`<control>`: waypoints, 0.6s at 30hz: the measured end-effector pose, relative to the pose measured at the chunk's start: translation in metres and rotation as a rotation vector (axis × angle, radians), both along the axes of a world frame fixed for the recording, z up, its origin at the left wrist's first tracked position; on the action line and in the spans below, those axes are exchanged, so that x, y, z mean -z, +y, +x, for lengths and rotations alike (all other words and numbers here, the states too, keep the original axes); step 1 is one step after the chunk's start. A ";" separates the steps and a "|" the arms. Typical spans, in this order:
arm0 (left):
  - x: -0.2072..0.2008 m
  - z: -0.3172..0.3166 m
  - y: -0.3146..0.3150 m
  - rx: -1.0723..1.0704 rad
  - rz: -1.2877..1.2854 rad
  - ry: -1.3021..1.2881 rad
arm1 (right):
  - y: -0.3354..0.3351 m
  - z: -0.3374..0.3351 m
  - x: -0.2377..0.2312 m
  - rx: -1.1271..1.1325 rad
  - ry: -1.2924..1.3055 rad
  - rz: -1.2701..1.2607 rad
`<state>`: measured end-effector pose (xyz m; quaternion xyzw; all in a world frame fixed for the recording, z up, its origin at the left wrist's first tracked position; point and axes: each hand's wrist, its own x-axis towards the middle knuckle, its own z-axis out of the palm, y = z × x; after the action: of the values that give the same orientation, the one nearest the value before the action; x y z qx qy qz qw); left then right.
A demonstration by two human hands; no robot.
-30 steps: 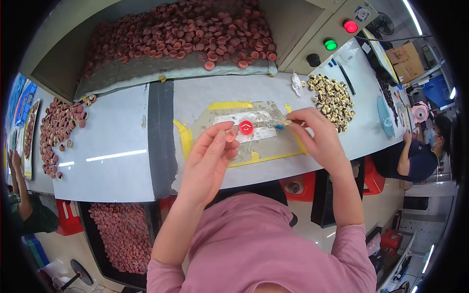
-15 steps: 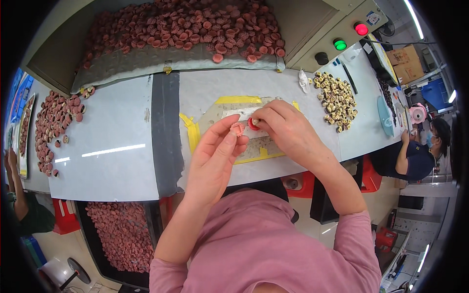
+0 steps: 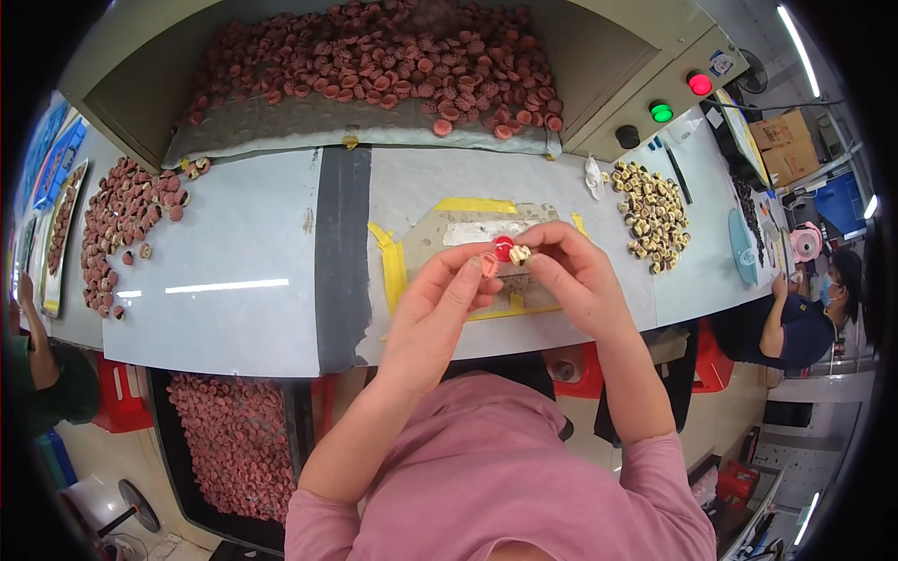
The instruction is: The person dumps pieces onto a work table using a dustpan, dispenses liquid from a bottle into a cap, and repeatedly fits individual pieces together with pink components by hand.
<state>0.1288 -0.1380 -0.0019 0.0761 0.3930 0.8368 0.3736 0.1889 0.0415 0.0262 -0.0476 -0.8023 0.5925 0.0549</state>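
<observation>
Over the middle of the table, my left hand [image 3: 428,323] is closed, pinching a small pink cup-shaped shell [image 3: 489,266] with a bumpy rim between thumb and fingers. Beside it, my right hand [image 3: 587,294] grips a small cream-and-dark round piece [image 3: 520,254] in its fingertips. A small bright red round thing [image 3: 503,247] shows between the two pieces; whether it rests on the table or is held, I cannot tell. Beneath my hands lies a grey worn patch [image 3: 426,229] edged with yellow tape [image 3: 393,276].
Many pink shells [image 3: 374,70] fill the opening of a machine housing [image 3: 608,56] at the back. Cream-and-dark pieces [image 3: 655,215] lie right; assembled-looking pieces [image 3: 122,220] lie left. A black bin [image 3: 295,421] of pink shells stands below the table. One person [image 3: 790,313] sits far right, another [image 3: 47,374] left.
My right hand has turned, and the cream piece in its fingertips now shows more fully. Both hands have come closer together. The whole view has shifted slightly.
</observation>
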 end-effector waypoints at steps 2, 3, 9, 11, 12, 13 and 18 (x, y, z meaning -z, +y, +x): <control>0.000 0.001 0.001 0.012 -0.034 0.043 | -0.011 0.004 0.000 0.002 0.094 -0.285; 0.001 0.001 0.002 0.013 -0.038 0.063 | -0.014 0.005 0.002 0.004 0.097 -0.290; 0.004 0.009 0.006 -0.068 -0.059 0.176 | -0.021 0.008 -0.006 0.000 0.193 0.285; 0.004 0.014 0.009 -0.101 -0.081 0.263 | -0.024 0.009 -0.005 0.051 0.334 0.394; 0.007 0.017 0.010 -0.145 -0.068 0.296 | -0.024 0.010 -0.004 0.057 0.335 0.392; 0.008 0.019 0.011 -0.186 -0.054 0.329 | -0.025 0.012 -0.003 0.060 0.338 0.387; 0.005 0.018 0.012 -0.154 -0.114 0.367 | -0.016 0.017 -0.004 0.007 0.406 0.468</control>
<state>0.1468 -0.1256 -0.0071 0.1756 0.5058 0.8113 0.2346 0.2062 0.0257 0.0301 0.0827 -0.8895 0.3887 0.2255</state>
